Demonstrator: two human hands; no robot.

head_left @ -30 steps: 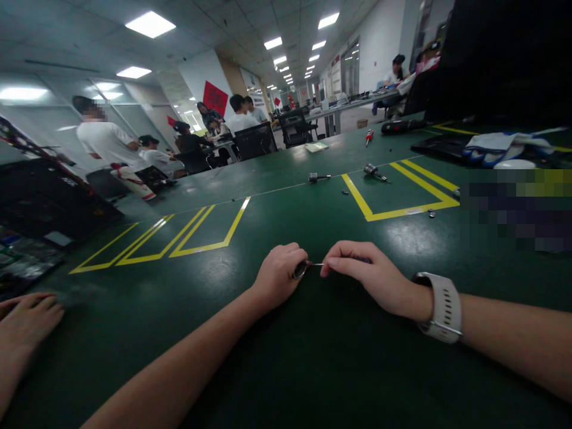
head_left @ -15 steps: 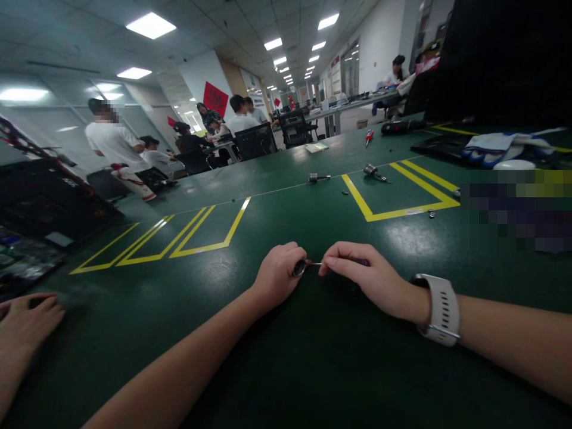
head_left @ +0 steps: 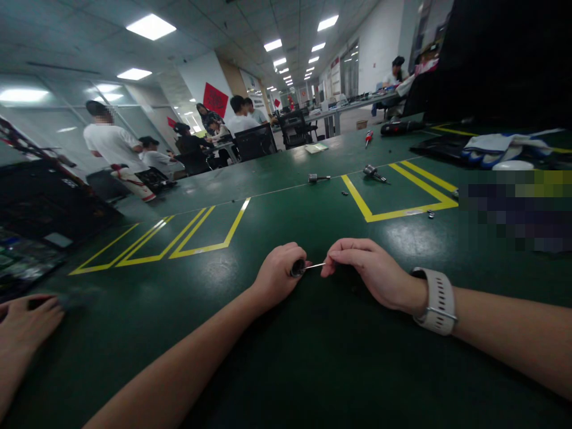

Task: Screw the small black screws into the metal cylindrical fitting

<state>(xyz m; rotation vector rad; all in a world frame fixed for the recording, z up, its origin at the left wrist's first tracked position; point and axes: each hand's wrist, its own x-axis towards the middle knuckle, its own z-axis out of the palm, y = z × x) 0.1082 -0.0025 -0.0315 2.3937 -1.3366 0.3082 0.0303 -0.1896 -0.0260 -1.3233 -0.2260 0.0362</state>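
Near the middle of the green table [head_left: 250, 351], my left hand [head_left: 277, 271] is closed around a dark round metal part [head_left: 297, 267], whose open end faces me. My right hand [head_left: 369, 271], with a pale watch on the wrist, pinches a thin metal shaft [head_left: 316, 266] just to the right. The shaft's tip reaches the left hand's fingers beside the metal part. Its handle is hidden behind the right hand's fingers.
Two metal parts [head_left: 319, 178] [head_left: 375, 173] lie beyond my hands. Small pieces [head_left: 430, 214] lie right, near yellow tape [head_left: 413, 212]. Farther back are a red screwdriver [head_left: 369, 139], a power tool [head_left: 402, 127] and gloves [head_left: 504, 146]. Another person's hand [head_left: 33, 319] rests at left.
My right hand has turned slightly and its wrist has risen a little. The thin shaft is tilted more, and the handle that showed behind the fingers is now hidden.
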